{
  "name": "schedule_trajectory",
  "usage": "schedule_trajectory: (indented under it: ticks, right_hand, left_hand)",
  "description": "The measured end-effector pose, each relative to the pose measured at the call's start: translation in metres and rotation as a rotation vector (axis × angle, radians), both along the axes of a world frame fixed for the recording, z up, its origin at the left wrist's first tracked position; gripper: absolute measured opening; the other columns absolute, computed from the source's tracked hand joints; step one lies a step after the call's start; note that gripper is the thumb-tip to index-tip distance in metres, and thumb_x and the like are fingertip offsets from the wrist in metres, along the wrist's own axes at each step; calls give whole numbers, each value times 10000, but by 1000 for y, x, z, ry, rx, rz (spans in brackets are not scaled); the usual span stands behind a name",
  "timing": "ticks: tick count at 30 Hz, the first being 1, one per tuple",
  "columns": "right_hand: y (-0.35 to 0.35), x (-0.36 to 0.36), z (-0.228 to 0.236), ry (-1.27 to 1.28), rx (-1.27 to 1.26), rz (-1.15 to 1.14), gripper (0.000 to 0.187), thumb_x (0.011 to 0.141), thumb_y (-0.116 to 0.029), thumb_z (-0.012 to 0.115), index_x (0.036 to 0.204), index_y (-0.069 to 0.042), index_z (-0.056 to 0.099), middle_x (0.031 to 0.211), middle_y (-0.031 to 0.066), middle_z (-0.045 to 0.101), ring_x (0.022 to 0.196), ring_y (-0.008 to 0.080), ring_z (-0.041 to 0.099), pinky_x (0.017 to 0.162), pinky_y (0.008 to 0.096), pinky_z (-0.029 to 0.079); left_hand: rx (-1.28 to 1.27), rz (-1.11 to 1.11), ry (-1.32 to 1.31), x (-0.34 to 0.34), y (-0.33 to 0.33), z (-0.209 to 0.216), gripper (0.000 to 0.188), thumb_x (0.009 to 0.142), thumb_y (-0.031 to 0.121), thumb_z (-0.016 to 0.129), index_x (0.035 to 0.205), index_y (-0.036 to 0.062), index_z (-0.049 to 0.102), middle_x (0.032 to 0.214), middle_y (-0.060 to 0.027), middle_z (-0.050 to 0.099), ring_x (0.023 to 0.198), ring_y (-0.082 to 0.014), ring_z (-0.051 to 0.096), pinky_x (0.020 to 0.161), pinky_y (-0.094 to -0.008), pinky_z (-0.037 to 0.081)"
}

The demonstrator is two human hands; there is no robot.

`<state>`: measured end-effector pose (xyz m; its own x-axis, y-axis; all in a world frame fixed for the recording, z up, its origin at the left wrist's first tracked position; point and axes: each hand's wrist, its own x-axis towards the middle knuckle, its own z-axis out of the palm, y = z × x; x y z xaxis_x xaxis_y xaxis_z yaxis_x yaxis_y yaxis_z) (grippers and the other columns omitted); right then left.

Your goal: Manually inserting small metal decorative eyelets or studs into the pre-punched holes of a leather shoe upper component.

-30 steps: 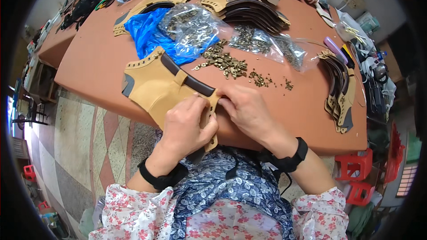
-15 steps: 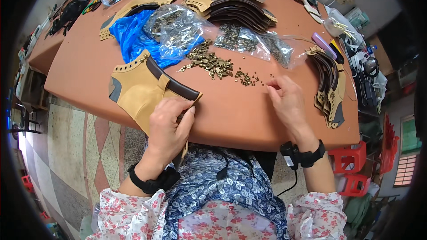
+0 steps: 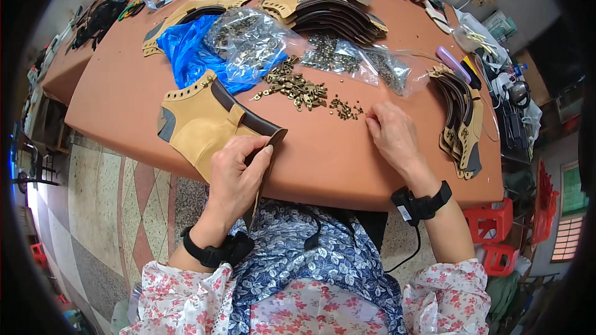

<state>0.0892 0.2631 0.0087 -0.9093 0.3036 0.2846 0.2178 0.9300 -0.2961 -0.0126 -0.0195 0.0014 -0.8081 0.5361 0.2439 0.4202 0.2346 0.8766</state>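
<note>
A tan shoe upper (image 3: 198, 111) with a dark padded collar and eyelets along one edge lies over the table's front edge. My left hand (image 3: 238, 170) pinches its near right end between thumb and fingers, and the dark underside of a flap hangs below. My right hand (image 3: 395, 139) hovers low over the table, just right of a small scatter of brass rivets (image 3: 346, 109). Its fingers are curled together; whatever is between their tips is hidden. Behind the rivets lies a larger heap of brass lace hooks (image 3: 297, 91).
Clear bags of metal fittings (image 3: 332, 54) and a blue plastic bag (image 3: 192, 49) lie farther back. Stacked uppers (image 3: 338, 18) stand at the rear, with more uppers (image 3: 456, 118) at the right. A purple-handled tool (image 3: 453, 64) lies beside them. Red stools (image 3: 490, 223) stand below the right edge.
My left hand has tilted the upper's held end, so more of the dark underside shows. My right hand has shifted slightly, its fingers curling further down beside the rivets.
</note>
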Motion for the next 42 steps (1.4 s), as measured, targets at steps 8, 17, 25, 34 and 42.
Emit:
schedule_trajectory:
  ticks: [8, 17, 25, 34, 42]
  right_hand:
    - [-40, 13, -5, 12, 165, 221, 89, 819, 20, 540, 894, -17, 571, 907, 158, 582, 854, 353, 605, 767, 443, 521]
    - [-40, 26, -3, 104, -251, 61, 129, 873, -55, 688, 992, -20, 655, 916, 163, 627, 855, 361, 644, 744, 425, 521]
    - [-45, 31, -8, 113, -242, -20, 86, 871, -66, 693, 952, -35, 695, 898, 143, 633, 855, 348, 638, 755, 429, 518]
    - [-51, 22, -7, 107, -64, -6, 74, 872, -99, 697, 870, -38, 654, 874, 124, 606, 871, 330, 615, 757, 435, 506]
    - [-94, 14, 23, 164, -445, 77, 55, 908, -45, 677, 929, 4, 661, 875, 134, 647, 719, 256, 681, 628, 347, 528]
  left_hand:
    - [22, 13, -93, 0, 2, 1, 201, 913, 98, 671, 1056, -33, 725, 905, -155, 708, 812, -246, 681, 723, -337, 522]
    - [15, 5, -82, -1, 0, -1, 206, 916, 96, 667, 1063, -40, 717, 916, -159, 707, 844, -247, 684, 749, -337, 524]
    - [15, -12, -84, -2, 2, -3, 203, 938, 83, 661, 1085, -45, 717, 913, -84, 706, 838, -144, 646, 735, -275, 501]
    - [42, -6, -125, -1, 3, -1, 207, 923, 91, 657, 1082, -22, 725, 898, -148, 700, 837, -231, 667, 742, -333, 512]
    - [133, -43, -467, -6, -5, 2, 231, 962, 84, 634, 1143, -41, 706, 963, -65, 692, 831, -106, 631, 731, -249, 499]
